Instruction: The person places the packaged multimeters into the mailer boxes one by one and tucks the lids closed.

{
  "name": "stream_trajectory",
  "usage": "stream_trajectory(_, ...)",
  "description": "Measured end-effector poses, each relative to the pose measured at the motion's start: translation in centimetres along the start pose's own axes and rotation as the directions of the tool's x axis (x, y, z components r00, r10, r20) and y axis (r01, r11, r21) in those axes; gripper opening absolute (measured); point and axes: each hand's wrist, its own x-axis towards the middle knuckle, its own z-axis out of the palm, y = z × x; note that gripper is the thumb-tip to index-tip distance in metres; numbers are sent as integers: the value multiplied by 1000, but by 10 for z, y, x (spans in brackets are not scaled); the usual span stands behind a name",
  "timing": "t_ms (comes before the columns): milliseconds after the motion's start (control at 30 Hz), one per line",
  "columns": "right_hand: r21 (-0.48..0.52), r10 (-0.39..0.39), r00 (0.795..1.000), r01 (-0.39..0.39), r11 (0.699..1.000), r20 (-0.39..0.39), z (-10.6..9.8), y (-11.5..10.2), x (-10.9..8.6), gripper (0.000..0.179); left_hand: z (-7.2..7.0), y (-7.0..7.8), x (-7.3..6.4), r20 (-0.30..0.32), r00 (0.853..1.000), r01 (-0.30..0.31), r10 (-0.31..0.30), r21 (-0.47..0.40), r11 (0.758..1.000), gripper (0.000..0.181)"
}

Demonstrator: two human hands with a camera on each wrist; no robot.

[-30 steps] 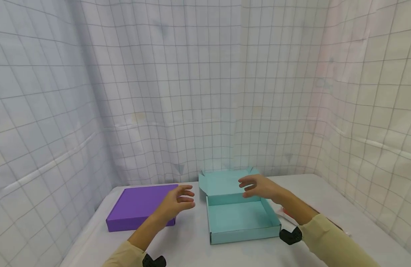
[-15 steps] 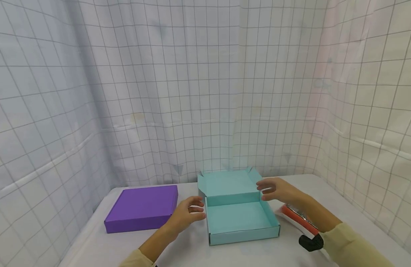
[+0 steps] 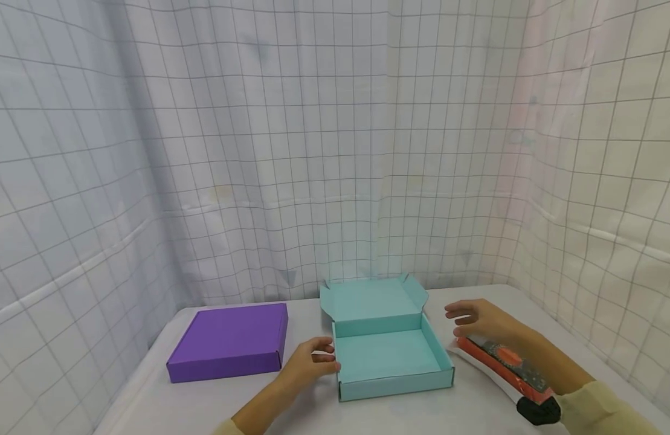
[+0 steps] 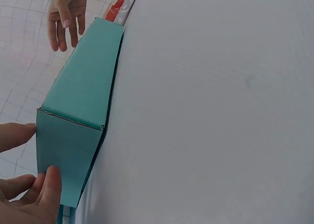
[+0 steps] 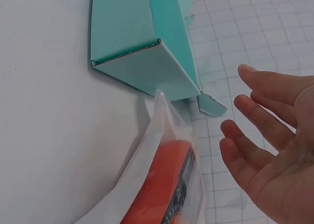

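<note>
A teal cardboard box [image 3: 394,386] stands with its lid [image 3: 373,299] folded back behind it and nothing inside. My left hand [image 3: 309,364] is at the box's left side, fingers loosely bent. In the left wrist view, its fingertips [image 4: 51,177] are right at the side wall and the thumb is near the top edge. My right hand [image 3: 484,319] hovers to the right of the box with relaxed, spread fingers, holding nothing. Below it lies a red and black package [image 3: 505,362] in a clear plastic bag [image 5: 162,121], whose corner reaches the box's right side in the right wrist view.
A closed purple box [image 3: 231,341] lies on the left of the white table [image 3: 400,417]. White grid-patterned curtains [image 3: 335,151] enclose the table at the back and both sides.
My left hand has moved right and down, from near the purple box to the teal box's left side. My right hand has moved right, from over the teal box to above the package.
</note>
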Motion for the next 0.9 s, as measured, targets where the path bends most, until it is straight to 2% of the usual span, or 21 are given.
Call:
stream_trajectory(400,13,63,998,-62,998,-22,-23,28,-30,57,2,-6,2,30,1000,-3,4,-11,1000,57)
stream_trajectory(567,20,78,997,-77,997,-8,-30,42,-40,59,1,-6,-1,38,999,2,0,-50,999,57)
stream_trajectory(900,-56,88,996,-89,994,-23,-37,61,-53,64,3,-7,-1,41,999,19,-13,-145,989,58)
